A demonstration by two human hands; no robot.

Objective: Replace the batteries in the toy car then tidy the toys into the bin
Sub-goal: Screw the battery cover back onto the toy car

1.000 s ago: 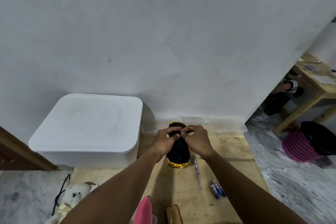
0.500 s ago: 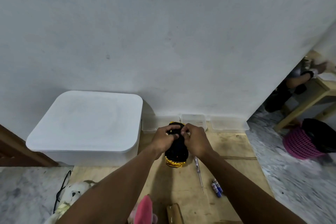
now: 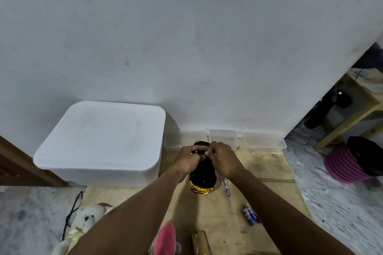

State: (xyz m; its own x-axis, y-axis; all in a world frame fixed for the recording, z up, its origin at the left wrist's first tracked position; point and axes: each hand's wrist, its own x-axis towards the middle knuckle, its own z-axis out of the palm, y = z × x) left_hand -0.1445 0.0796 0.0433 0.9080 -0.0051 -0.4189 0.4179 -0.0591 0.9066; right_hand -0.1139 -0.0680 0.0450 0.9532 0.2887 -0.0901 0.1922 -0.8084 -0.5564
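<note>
The toy car [image 3: 202, 174] lies upside down on the wooden board, its black underside up and its gold body edge toward me. My left hand [image 3: 188, 159] grips the car's far left side with curled fingers. My right hand [image 3: 222, 160] pinches at the underside near the far end, fingertips meeting those of the left hand. What lies under the fingertips is hidden. A screwdriver [image 3: 228, 194] rests just right of the car. Blue batteries [image 3: 250, 213] lie further right. The white lidded bin [image 3: 103, 138] stands to the left against the wall.
Clear plastic trays [image 3: 223, 137] line the wall behind the car. A white plush toy [image 3: 87, 218] and a black cable [image 3: 72, 211] lie at lower left, a pink toy [image 3: 166, 238] and a wooden block [image 3: 200, 242] near me. A pink basket [image 3: 344, 163] stands right.
Both hands stay on the car with only small finger shifts at its far end. The view has tilted a little.
</note>
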